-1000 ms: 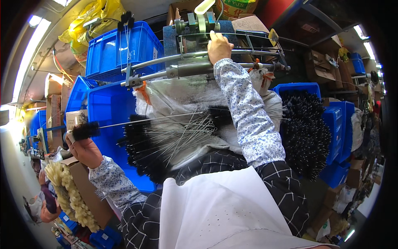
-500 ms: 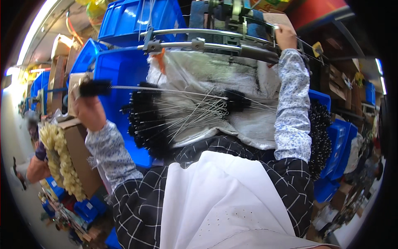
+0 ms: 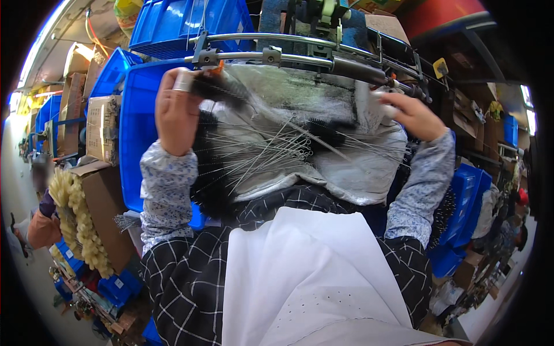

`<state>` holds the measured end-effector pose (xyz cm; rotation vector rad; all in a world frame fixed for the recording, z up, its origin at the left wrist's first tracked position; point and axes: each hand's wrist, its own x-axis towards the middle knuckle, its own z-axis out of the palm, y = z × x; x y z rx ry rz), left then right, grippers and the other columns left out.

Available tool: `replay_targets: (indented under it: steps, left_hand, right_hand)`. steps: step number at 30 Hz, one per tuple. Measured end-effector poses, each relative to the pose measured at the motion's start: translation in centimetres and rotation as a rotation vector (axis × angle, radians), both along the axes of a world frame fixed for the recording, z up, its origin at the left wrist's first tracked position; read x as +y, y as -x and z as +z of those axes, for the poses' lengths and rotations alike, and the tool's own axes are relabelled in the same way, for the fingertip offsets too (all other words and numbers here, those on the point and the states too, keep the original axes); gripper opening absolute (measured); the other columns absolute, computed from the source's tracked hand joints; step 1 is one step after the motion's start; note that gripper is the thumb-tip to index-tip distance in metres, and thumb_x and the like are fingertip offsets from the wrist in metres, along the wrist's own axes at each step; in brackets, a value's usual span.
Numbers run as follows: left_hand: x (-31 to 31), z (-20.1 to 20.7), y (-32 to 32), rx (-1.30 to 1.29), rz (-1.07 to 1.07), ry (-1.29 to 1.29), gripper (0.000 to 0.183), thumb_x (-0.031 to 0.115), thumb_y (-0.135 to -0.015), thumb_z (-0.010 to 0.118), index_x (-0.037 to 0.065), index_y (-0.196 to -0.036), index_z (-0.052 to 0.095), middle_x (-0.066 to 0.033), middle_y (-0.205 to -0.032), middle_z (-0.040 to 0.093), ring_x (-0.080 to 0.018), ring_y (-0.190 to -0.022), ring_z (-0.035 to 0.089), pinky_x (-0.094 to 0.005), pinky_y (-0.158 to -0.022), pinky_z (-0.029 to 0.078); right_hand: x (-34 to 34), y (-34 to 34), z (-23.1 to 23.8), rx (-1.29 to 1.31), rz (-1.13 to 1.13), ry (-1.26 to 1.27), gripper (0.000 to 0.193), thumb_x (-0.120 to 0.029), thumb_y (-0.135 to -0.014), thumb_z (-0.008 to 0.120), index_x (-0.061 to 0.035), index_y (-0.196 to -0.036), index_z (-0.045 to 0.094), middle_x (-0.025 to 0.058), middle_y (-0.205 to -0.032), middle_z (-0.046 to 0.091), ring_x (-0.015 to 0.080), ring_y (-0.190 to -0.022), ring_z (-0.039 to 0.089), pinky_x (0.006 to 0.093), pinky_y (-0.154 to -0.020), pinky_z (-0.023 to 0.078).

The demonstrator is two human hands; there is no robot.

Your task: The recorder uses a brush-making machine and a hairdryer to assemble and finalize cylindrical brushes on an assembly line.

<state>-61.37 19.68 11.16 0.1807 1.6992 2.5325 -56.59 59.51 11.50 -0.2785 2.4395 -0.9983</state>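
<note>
While left fingers (image 3: 169,97) hold a brush (image 3: 222,89), blue bin (image 3: 134,138) alongside

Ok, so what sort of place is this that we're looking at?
Probably a small brush-making workshop: there's a bunch of black-bristled wire brushes, a machine with steel rails just beyond them, and several blue plastic bins around.

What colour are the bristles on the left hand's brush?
Black bristles, showing best in the head view.

brown carton (image 3: 109,213) | cream bundle (image 3: 89,222) beside it | red panel (image 3: 424,16), upper right
</note>
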Motion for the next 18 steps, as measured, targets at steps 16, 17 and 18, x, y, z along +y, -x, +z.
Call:
replay_targets:
  steps: [16,17,18]
  left_hand:
    - [-12.6,-6.2,-7.2,-0.018,-0.144,1.35,0.013,0.011,-0.079,0.053,0.001,-0.087,0.049,-0.0065,-0.07,0.051,-0.0119,-0.061,0.047,-0.0248,-0.056,0.039]
    - [-12.8,-6.7,-7.7,-0.168,-0.193,1.261,0.013,0.012,-0.079,0.054,0.0,-0.083,0.05,-0.0056,-0.067,0.05,-0.011,-0.06,0.045,-0.0243,-0.055,0.038]
    - [-12.7,-6.9,-8.1,-0.175,-0.158,1.243,0.014,0.013,-0.079,0.055,0.0,-0.08,0.051,-0.0037,-0.063,0.05,-0.0096,-0.057,0.043,-0.0235,-0.053,0.037]
  right_hand:
    - [-2.8,10.5,-8.2,0.777,-0.537,-0.738,0.026,-0.024,-0.081,0.047,-0.018,-0.105,0.056,0.0023,-0.081,0.058,0.0206,-0.078,0.05,0.0354,-0.07,0.04]
    - [-2.9,10.8,-8.4,0.747,-0.551,-0.756,0.026,-0.024,-0.081,0.047,-0.0195,-0.105,0.056,0.0015,-0.081,0.058,0.0201,-0.08,0.05,0.0352,-0.07,0.039]
    - [-3.0,11.1,-8.5,0.715,-0.563,-0.775,0.025,-0.024,-0.081,0.046,-0.0209,-0.104,0.056,0.0007,-0.081,0.058,0.0196,-0.082,0.05,0.035,-0.07,0.039]
